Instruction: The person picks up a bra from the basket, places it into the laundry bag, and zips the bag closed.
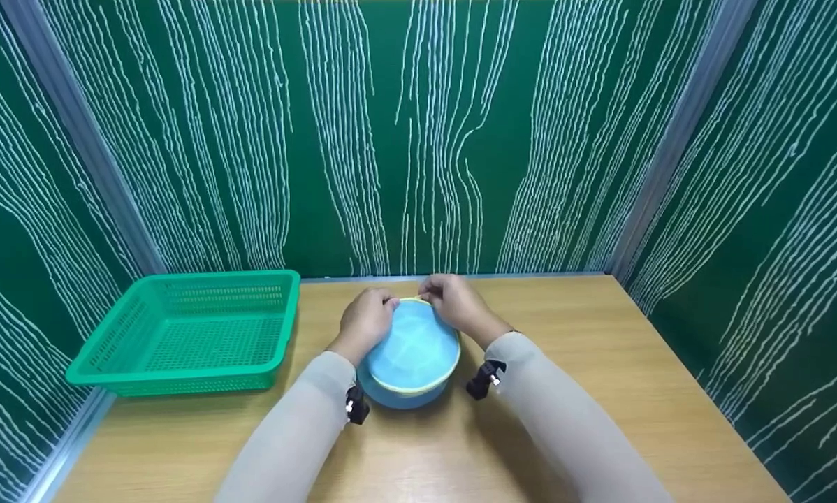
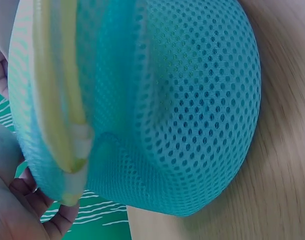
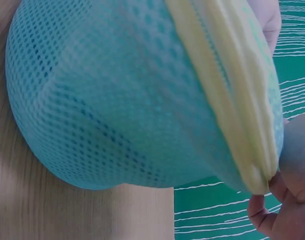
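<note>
A round blue mesh laundry bag (image 1: 416, 346) with a yellow-edged zipper sits on the wooden table, its flat top tilted toward me. At the far left of its rim, my left hand (image 1: 369, 318) grips the edge with thumb and fingers. My right hand (image 1: 457, 300) pinches the rim at the far side, close by the left hand. In the left wrist view the yellow zipper band (image 2: 52, 95) runs along the bag's upper edge, fingers curled at its end. From the right wrist, fingertips meet the end of the zipper band (image 3: 237, 115). The bag's sides bulge and crease; its inside is hidden.
A green plastic basket (image 1: 181, 383) with perforated walls stands to the left on the table (image 1: 565, 328). Green panels with white wavy lines (image 1: 425, 140) enclose the back and both sides, joined by grey metal posts (image 1: 645, 188). Both wrists carry small black cameras.
</note>
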Tool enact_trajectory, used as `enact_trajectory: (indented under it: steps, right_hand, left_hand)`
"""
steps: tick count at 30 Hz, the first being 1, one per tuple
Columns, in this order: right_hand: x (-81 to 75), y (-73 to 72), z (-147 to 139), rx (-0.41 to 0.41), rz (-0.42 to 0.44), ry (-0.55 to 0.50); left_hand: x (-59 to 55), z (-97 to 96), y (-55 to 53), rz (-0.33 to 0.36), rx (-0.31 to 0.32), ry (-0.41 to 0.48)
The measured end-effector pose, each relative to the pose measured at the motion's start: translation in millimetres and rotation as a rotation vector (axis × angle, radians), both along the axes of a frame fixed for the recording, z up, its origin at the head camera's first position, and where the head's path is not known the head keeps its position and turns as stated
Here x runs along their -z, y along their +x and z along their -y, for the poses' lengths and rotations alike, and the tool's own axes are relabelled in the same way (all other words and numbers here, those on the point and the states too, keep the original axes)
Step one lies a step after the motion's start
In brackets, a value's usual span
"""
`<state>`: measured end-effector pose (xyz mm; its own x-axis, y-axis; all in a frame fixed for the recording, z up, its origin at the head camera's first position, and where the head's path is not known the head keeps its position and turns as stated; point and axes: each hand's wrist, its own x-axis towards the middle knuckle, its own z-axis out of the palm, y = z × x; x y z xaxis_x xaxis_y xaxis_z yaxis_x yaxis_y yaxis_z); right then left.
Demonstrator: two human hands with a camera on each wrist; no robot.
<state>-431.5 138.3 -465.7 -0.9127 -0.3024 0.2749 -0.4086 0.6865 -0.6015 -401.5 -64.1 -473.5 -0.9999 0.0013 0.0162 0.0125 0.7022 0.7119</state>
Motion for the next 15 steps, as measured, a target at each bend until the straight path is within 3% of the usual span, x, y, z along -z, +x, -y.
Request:
enact_trajectory:
  steps: [4, 15]
  right_hand:
    - [0.9, 1.1, 0.2, 0.001, 0.005, 0.009]
    - [2.2, 0.3, -8.5, 0.000, 0.050, -0.002]
  left_hand:
    - [1.1, 1.9, 0.2, -0.026, 0.002, -0.038]
    - [4.2, 10.1, -1.6, -0.010, -0.055, -0.049]
